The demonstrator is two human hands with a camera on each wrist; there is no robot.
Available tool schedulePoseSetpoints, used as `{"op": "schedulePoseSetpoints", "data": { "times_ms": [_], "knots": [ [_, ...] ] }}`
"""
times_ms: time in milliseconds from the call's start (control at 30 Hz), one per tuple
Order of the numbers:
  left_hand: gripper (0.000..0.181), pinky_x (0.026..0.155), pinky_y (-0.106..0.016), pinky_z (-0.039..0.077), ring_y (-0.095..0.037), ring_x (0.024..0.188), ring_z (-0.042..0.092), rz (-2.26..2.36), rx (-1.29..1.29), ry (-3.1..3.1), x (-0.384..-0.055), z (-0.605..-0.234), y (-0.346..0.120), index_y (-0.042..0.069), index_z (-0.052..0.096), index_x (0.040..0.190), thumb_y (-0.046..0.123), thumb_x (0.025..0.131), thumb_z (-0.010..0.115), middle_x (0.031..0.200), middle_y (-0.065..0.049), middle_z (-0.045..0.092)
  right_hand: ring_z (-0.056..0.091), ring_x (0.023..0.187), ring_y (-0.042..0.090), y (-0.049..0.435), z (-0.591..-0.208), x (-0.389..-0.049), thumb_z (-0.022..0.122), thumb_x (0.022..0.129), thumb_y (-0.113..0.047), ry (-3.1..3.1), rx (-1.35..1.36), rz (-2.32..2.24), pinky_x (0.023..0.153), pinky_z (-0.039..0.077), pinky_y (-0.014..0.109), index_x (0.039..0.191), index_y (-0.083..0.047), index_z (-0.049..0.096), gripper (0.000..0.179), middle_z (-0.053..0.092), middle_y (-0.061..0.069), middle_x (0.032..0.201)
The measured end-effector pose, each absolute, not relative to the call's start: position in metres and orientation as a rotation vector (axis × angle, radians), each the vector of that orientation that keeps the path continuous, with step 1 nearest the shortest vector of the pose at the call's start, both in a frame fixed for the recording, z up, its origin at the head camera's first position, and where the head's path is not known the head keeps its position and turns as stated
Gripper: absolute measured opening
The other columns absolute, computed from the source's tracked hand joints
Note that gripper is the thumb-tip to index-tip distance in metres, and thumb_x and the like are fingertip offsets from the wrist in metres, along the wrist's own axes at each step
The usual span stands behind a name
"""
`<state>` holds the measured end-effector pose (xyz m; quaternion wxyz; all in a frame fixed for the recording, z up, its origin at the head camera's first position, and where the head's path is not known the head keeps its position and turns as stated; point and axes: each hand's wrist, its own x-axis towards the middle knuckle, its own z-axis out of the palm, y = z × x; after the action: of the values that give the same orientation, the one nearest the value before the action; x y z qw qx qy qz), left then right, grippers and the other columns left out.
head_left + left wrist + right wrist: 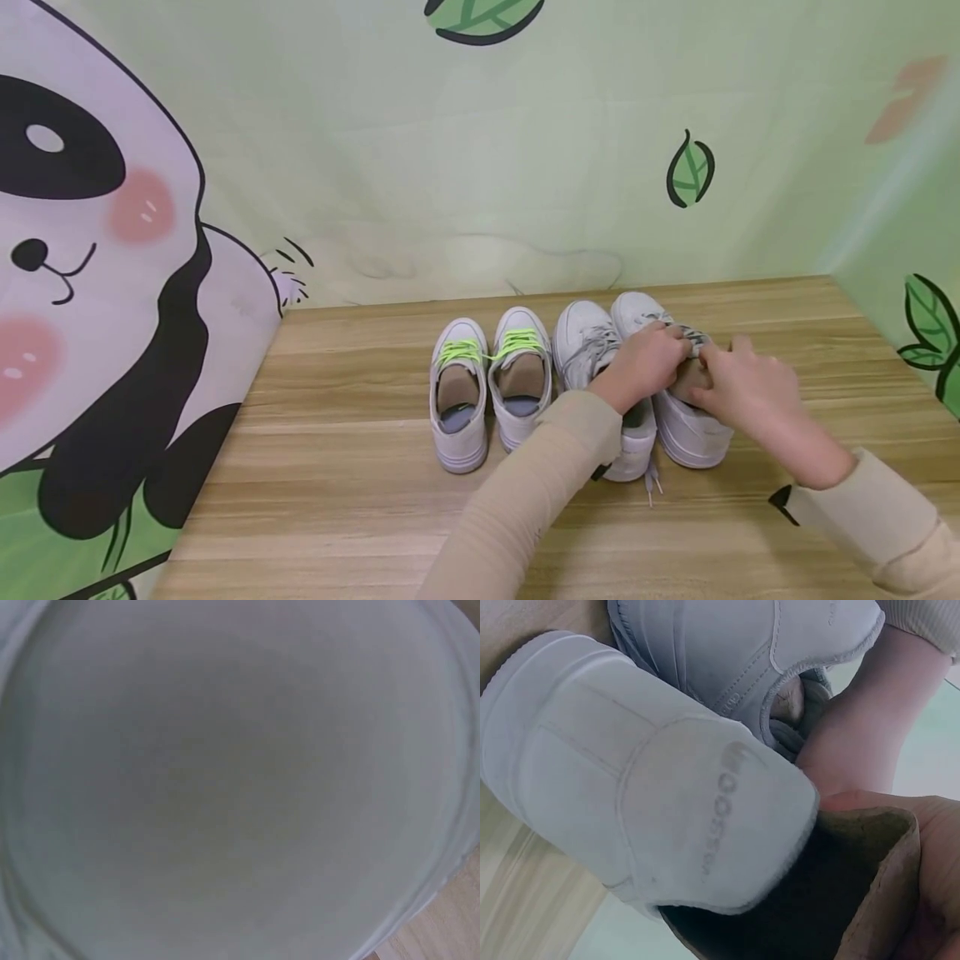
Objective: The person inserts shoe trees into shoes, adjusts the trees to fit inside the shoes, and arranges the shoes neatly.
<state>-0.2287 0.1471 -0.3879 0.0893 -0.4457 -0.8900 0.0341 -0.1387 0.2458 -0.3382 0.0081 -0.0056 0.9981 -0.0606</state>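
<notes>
In the head view both hands work on the rightmost white sneaker [697, 433], which has grey laces [693, 337] and a brownish tongue [686, 385]. My left hand [651, 360] reaches over the neighbouring white sneaker [581, 333] and pinches the laces with curled fingers. From the right, my right hand [753, 387] grips the tongue's side, its thumb lying along it. The right wrist view has the sneaker's heel [697, 810] with raised lettering close up, and the tongue edge [885, 892] against the hand. A blurred whitish shoe surface [240, 780] fills the left wrist view.
Left of the worked shoes stands another white pair, a left shoe [459, 442] and a right shoe [517, 425], with neon green laces. A loose lace end [651, 483] hangs behind the grey-laced pair. The wooden surface [337, 467] meets a printed green backdrop [525, 167].
</notes>
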Motion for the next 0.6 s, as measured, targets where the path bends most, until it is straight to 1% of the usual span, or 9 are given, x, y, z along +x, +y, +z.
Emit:
{"op": "schedulePoseSetpoints", "data": {
  "times_ms": [133, 333, 500, 600],
  "knots": [
    [0.021, 0.080, -0.017, 0.044, -0.009, 0.093, 0.053, 0.087, -1.328, -2.651, -0.2287, -0.3871, 0.1469, 0.024, 0.063, 0.103, 0.019, 0.084, 0.054, 0.105, 0.011, 0.059, 0.051, 0.062, 0.046, 0.2441, -0.3392, -0.1390, 0.067, 0.072, -0.030, 3.132, 0.000, -0.209, 0.041, 0.037, 0.043, 0.102, -0.001, 0.054, 0.044, 0.048, 0.030, 0.092],
    [0.022, 0.081, -0.017, 0.043, -0.008, 0.093, 0.053, 0.082, -1.332, -2.652, -0.2287, -0.3863, 0.1472, 0.024, 0.064, 0.103, 0.020, 0.084, 0.055, 0.104, 0.011, 0.059, 0.050, 0.060, 0.044, 0.2439, -0.3411, -0.1401, 0.067, 0.073, -0.029, 3.141, 0.014, -0.232, 0.040, 0.036, 0.041, 0.100, -0.001, 0.055, 0.041, 0.048, 0.028, 0.088],
    [0.022, 0.081, -0.016, 0.042, -0.008, 0.093, 0.053, 0.078, -1.338, -2.640, -0.2274, -0.3856, 0.1475, 0.024, 0.064, 0.103, 0.020, 0.083, 0.056, 0.104, 0.011, 0.060, 0.051, 0.062, 0.045, 0.2449, -0.3437, -0.1419, 0.067, 0.073, -0.030, 3.132, 0.036, -0.250, 0.041, 0.036, 0.042, 0.102, -0.001, 0.054, 0.043, 0.048, 0.029, 0.090],
    [0.021, 0.081, -0.017, 0.042, -0.008, 0.092, 0.053, 0.077, -1.338, -2.636, -0.2271, -0.3853, 0.1477, 0.024, 0.064, 0.102, 0.021, 0.083, 0.056, 0.103, 0.011, 0.060, 0.050, 0.061, 0.044, 0.2459, -0.3457, -0.1425, 0.066, 0.073, -0.031, 3.136, 0.046, -0.268, 0.041, 0.036, 0.041, 0.100, -0.001, 0.055, 0.042, 0.048, 0.029, 0.090]
  ]
}}
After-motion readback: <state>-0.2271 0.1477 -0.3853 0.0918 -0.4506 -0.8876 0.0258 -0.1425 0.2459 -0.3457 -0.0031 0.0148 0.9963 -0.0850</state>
